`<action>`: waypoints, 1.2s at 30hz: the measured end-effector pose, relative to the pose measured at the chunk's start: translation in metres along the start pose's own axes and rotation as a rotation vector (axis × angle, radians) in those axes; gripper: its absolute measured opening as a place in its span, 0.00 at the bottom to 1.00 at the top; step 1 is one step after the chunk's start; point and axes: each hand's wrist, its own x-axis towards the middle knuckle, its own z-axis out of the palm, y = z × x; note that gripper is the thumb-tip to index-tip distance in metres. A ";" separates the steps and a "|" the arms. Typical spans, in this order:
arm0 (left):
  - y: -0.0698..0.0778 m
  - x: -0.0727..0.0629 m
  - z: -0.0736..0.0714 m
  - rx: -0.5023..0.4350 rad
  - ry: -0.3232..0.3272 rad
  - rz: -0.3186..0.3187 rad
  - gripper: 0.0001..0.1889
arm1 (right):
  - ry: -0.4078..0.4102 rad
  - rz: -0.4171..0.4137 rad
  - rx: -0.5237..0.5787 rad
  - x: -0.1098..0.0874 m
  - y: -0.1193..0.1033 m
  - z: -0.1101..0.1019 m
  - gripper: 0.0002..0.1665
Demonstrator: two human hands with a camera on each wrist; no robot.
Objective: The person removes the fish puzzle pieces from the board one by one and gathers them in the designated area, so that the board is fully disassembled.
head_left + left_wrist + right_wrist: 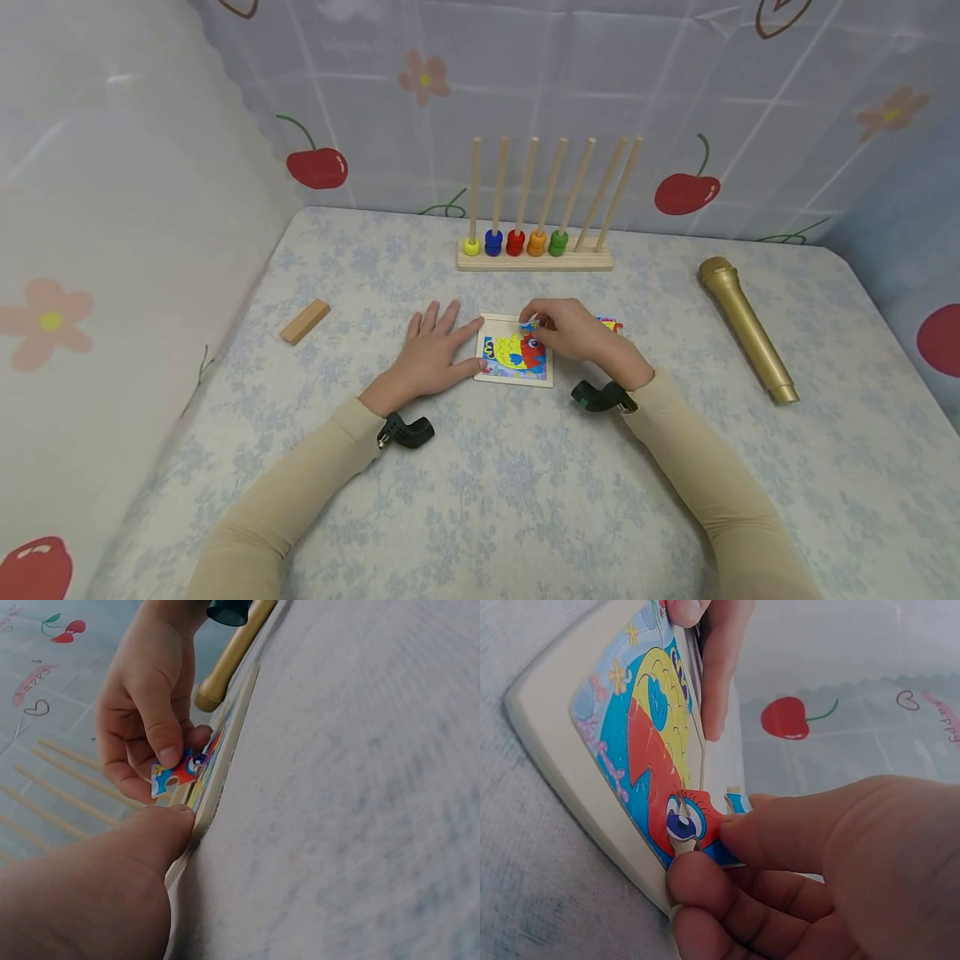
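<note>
A small wooden-framed jigsaw puzzle [513, 380] lies on the table, showing a yellow and red fish on blue. My right hand [572, 327] pinches a puzzle piece [178, 776] between thumb and fingers. The piece bears the fish's eye in red, white and blue, and is tilted over the frame's upper right part in the right wrist view. With fingers spread, my left hand [431, 354] lies flat on the table, its thumb and forefinger touching the left edge of the frame. Bare wood shows along the puzzle's top.
Behind the puzzle stands a wooden peg rack [534, 262] with coloured beads. A wooden block [305, 322] lies to the left, a gold microphone [750, 332] to the right. Another colourful piece [611, 323] is partly hidden behind the right hand.
</note>
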 end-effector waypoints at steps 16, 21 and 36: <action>0.002 -0.001 -0.002 0.004 -0.010 -0.009 0.38 | 0.013 0.035 0.040 -0.001 0.001 -0.006 0.15; 0.002 0.000 -0.002 0.005 -0.011 -0.009 0.38 | 0.015 0.043 0.041 -0.001 0.001 -0.006 0.16; 0.002 -0.001 -0.002 -0.004 0.005 0.005 0.39 | 0.075 0.112 -0.003 -0.020 0.024 -0.031 0.15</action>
